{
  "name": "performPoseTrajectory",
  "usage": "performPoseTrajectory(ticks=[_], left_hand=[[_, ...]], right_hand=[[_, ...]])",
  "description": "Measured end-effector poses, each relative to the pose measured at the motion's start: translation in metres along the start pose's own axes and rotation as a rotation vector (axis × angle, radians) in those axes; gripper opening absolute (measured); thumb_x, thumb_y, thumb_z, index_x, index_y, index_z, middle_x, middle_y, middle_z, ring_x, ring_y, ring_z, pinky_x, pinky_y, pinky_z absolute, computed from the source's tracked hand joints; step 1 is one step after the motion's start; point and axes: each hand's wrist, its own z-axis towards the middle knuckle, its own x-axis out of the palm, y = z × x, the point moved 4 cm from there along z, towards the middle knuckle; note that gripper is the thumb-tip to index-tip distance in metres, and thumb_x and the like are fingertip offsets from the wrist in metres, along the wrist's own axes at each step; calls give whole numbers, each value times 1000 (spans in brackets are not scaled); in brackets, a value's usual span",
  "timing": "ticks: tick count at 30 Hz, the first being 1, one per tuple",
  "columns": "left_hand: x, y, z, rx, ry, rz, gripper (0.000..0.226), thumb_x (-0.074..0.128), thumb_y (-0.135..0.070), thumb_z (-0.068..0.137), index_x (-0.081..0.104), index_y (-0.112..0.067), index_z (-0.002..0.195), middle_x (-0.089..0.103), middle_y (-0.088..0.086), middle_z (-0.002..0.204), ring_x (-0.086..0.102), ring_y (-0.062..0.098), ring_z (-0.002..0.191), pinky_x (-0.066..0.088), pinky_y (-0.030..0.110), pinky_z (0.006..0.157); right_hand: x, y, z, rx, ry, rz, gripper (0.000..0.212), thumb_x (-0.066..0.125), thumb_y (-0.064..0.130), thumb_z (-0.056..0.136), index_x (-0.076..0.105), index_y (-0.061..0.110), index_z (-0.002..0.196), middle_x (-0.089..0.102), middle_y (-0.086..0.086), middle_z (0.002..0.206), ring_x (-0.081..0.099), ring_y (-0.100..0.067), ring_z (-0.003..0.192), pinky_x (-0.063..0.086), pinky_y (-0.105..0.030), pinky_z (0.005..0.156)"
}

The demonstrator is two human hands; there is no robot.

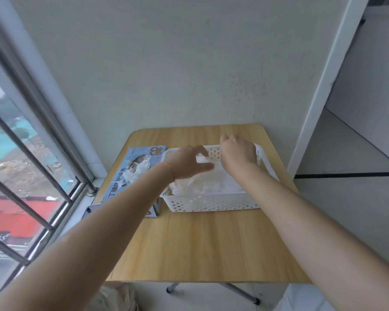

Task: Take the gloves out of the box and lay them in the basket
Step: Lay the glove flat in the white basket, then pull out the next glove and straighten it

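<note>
A blue glove box [118, 185] lies flat at the table's left edge, with white gloves [137, 172] bunched out of its top opening. To its right stands a white perforated basket [211, 204] with several white gloves [211, 186] piled inside. Both my hands hover over the basket's far half. My left hand [186, 163] pinches one end of a white glove [203, 159] between thumb and fingers. My right hand [237, 153] is curled over the glove's other end, its fingertips hidden behind the back of the hand.
The basket and box sit on a small wooden folding table [200, 243] pushed against a pale wall. A barred window [32, 131] runs along the left, close to the box. A white partition [319, 86] stands to the right.
</note>
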Motion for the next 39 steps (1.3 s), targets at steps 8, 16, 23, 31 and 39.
performPoseTrajectory(ticks=[8, 16, 23, 31, 39], left_hand=[[-71, 104, -55, -228, -504, -289, 11, 60, -18, 87, 71, -16, 84, 68, 2, 78, 57, 12, 61, 41, 22, 55], [-63, 154, -96, -261, -347, -368, 14, 63, -23, 86, 69, -29, 97, 60, -4, 81, 53, 12, 66, 46, 27, 68], [-56, 164, -96, -248, -411, -449, 21, 75, -37, 81, 67, -30, 99, 59, -3, 87, 54, 11, 68, 47, 24, 66], [-77, 154, -97, -207, -595, -520, 7, 72, -24, 87, 65, -23, 85, 56, -3, 73, 48, 8, 61, 41, 21, 60], [-115, 140, -97, -216, -804, -589, 4, 70, -24, 88, 72, -22, 84, 68, -10, 77, 62, 7, 73, 50, 22, 73]], right_hand=[[-9, 115, 10, -237, 154, 756, 23, 54, 34, 94, 61, 12, 94, 57, 1, 87, 57, -21, 82, 43, -30, 65], [-1, 170, 18, -276, 208, 675, 6, 62, 21, 87, 65, 17, 90, 62, 4, 91, 61, -18, 88, 50, -30, 72], [-34, 172, 25, -237, -20, 936, 7, 64, 22, 89, 66, 15, 87, 59, 9, 78, 54, -6, 71, 39, -18, 61], [-65, 176, 34, -185, -103, 1243, 13, 58, 19, 92, 54, 25, 80, 66, -2, 85, 64, -21, 77, 51, -31, 72], [-56, 158, 35, 27, 13, 1306, 4, 56, 17, 92, 55, 13, 91, 70, -8, 79, 64, -15, 58, 52, -29, 58]])
